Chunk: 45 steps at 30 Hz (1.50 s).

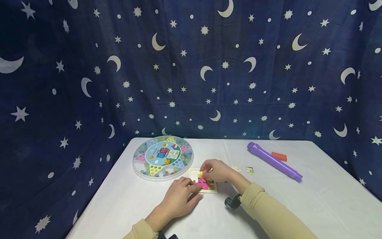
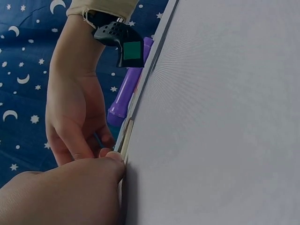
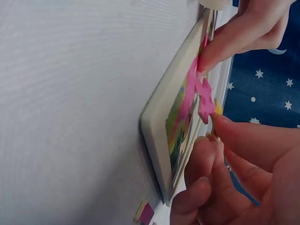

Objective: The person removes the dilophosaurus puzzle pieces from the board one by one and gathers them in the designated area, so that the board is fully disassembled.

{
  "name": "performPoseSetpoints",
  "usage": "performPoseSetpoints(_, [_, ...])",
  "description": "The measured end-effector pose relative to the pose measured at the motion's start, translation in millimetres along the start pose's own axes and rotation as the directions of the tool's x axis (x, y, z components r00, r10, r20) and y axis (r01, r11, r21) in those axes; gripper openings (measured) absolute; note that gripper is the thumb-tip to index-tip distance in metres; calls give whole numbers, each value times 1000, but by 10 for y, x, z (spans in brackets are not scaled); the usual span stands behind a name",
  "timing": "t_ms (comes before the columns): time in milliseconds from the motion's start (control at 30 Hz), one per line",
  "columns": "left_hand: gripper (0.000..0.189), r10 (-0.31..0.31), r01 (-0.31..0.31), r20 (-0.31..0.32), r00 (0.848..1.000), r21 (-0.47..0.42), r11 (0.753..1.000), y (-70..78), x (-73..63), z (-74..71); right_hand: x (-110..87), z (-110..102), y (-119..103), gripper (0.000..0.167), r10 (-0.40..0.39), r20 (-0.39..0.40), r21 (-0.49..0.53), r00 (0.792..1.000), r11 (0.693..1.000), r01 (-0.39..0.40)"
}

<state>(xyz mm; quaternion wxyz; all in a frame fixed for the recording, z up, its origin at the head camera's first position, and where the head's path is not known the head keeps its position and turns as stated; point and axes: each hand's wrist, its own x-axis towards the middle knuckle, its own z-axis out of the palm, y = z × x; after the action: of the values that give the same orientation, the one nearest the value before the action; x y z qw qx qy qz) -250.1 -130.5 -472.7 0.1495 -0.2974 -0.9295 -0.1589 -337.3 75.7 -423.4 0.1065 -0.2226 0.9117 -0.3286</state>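
Curtain [image 1: 191, 83]: dark blue with pale moons and stars, hanging behind the bench.
Bench [image 1: 298, 209]: white-topped, carrying the toys.
Game board [image 1: 149, 175]: round, lying at the far left, beyond the left hand.
Purple tube [image 1: 273, 161]: at the far right, well apart from both hands, slanting from far left to near right.
Left hand [image 1: 180, 196]: fingers loosely extended at the tray's near left side, the index fingertip resting on the pink picture.
Right hand [image 1: 219, 170]: reaching in over the tray from its right, thumb and finger pinching the pink piece.
Puzzle tray [image 3: 154, 126]: flat on the bench between the hands, roughly square, so no clear long axis; its pale patch lies at the far left corner, just left of the right fingertips.
Orange block [image 1: 279, 156]: just beyond the purple tube.
Loose pieces [image 1: 249, 170]: on the bench to the tray's right, beyond the right forearm.
Pink piece [image 3: 206, 103]: tilted at the right fingertips, over the tray's far half, with the right hand nearer than the left; whether its edge touches the tray, I cannot tell.
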Motion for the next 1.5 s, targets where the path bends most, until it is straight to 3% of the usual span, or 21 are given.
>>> performPoseSetpoints(233, [30,17,-16,-24,1000,7,1000,3,-4,-2,-29,-17,69,16,10,22,85,1000,996,-12])
performPoseSetpoints(667, [31,-1,1,-8,1000,-15,1000,1,-18,1,-200,-226,315,18,45,-5,192,999,980,-43])
performPoseSetpoints(1233, [29,11,-12,-43,999,-25,1000,-20,-29,11,-469,-488,759,16,67,-77,114,995,992,-58])
performPoseSetpoints(1500, [29,10,-11,-41,999,-32,999,-19,-19,14,-598,-544,883,17,134,-82,99,988,987,-125])
